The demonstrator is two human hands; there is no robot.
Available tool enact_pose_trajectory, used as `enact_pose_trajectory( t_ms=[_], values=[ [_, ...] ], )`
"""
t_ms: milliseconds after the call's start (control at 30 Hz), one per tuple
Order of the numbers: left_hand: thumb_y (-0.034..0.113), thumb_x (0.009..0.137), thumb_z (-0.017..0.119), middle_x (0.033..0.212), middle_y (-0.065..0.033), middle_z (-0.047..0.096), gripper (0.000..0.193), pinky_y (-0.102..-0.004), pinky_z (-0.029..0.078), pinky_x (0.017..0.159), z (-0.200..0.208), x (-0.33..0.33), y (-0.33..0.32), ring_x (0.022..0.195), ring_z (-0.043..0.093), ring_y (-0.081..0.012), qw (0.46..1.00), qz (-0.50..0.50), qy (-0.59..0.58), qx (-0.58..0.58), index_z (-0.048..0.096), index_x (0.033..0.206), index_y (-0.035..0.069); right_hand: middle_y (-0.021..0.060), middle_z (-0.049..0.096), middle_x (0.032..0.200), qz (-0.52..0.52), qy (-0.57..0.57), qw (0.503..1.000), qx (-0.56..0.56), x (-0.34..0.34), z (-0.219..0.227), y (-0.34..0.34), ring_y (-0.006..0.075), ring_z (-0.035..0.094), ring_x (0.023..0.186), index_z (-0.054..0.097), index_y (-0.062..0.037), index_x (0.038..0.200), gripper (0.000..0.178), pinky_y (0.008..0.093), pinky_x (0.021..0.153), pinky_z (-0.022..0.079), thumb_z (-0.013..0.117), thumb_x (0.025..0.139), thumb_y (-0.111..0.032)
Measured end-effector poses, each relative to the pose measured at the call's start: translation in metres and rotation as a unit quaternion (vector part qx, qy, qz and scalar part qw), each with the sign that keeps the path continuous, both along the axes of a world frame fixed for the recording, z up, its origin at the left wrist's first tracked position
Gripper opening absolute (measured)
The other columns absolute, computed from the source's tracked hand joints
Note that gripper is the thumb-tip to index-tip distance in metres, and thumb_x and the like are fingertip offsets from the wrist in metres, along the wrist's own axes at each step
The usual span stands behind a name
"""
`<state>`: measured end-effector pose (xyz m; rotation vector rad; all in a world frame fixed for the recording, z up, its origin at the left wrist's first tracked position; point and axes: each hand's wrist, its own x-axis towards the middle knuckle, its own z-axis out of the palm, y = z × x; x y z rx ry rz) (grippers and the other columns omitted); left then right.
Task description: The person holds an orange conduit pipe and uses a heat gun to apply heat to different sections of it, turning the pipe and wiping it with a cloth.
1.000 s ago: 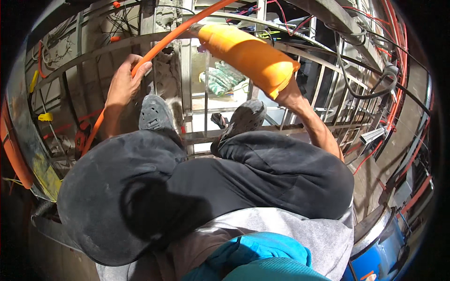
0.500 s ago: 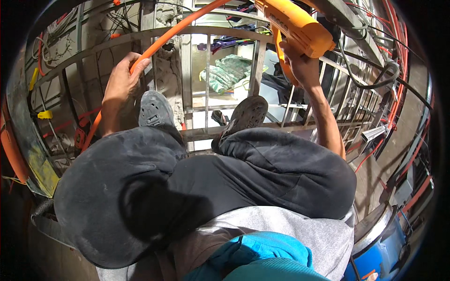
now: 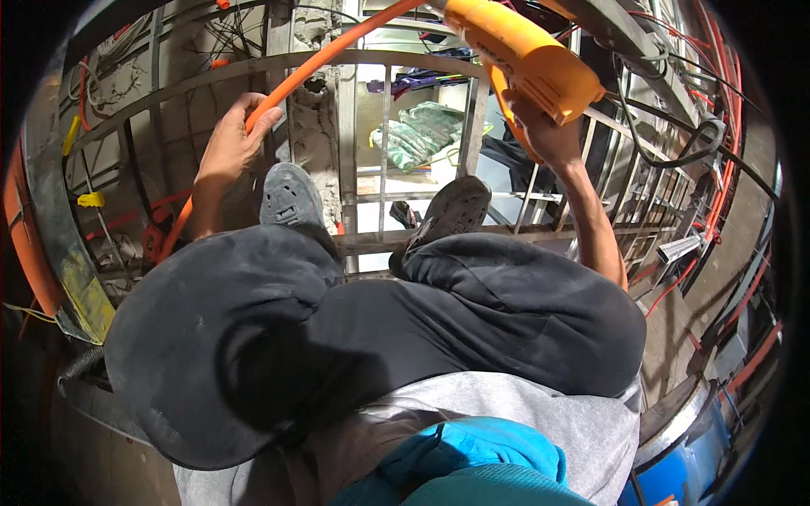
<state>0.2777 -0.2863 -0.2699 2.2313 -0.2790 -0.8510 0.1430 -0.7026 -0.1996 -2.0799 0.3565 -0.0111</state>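
Observation:
My left hand (image 3: 229, 145) is closed around an orange plastic pipe (image 3: 316, 63), which curves up from beside my left knee to the top middle of the view. In my right hand (image 3: 547, 131) is the handle of a yellow-orange heat gun (image 3: 527, 55), its vented rear end toward the right. The gun's front end points up and left, close to the upper stretch of the pipe. Whether the two touch I cannot make out, as the view's edge cuts them off.
I squat on a metal bar frame (image 3: 405, 240), my shoes (image 3: 291, 196) on its bars. Through the gaps a camouflage-patterned cloth (image 3: 418, 135) shows below. Dark cable loops (image 3: 675, 153) hang at the right, near red conduits (image 3: 732, 126). A blue drum (image 3: 688, 464) stands lower right.
The view has shifted slightly, so most things sit a little farther right. The heat gun's front has moved a bit left relative to the frame. Both hands keep their hold.

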Motion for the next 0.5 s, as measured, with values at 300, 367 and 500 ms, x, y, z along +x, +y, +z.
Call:
enact_pose_trajectory(
  t_ms=[300,367,500],
  values=[
    [0.032,0.098,0.069,0.093,-0.0016,0.061,0.036,-0.0263,0.047,0.081,-0.013,0.002,-0.009,0.087,0.056,-0.0099,0.999,0.018,0.036,-0.036,0.058,0.115,0.002,0.0072,0.071,0.099,0.13,0.006,0.99,-0.06,-0.01,-0.002,0.009,0.0159,0.067,0.089,0.067,-0.0025,0.113,0.029,0.0308,0.077,0.055,0.077,0.088,-0.015],
    [0.032,0.098,0.069,0.092,-0.0013,0.06,0.036,-0.0261,0.046,0.08,-0.007,0.002,-0.004,0.086,0.055,-0.0098,0.999,0.02,0.025,-0.017,0.058,0.114,0.002,0.0091,0.072,0.105,0.164,0.004,0.984,-0.074,-0.011,-0.009,0.017,0.0197,0.068,0.094,0.067,-0.0023,0.115,0.032,0.0335,0.08,0.056,0.078,0.088,-0.016],
    [0.032,0.098,0.069,0.089,-0.001,0.059,0.034,-0.0264,0.045,0.077,-0.01,0.004,-0.004,0.082,0.053,-0.0097,0.999,0.019,0.027,-0.018,0.06,0.111,0.002,0.0102,0.072,0.108,0.223,-0.007,0.965,-0.14,-0.012,-0.005,0.023,0.0239,0.07,0.096,0.067,-0.0036,0.118,0.034,0.0351,0.084,0.056,0.078,0.087,-0.014]
  ],
)
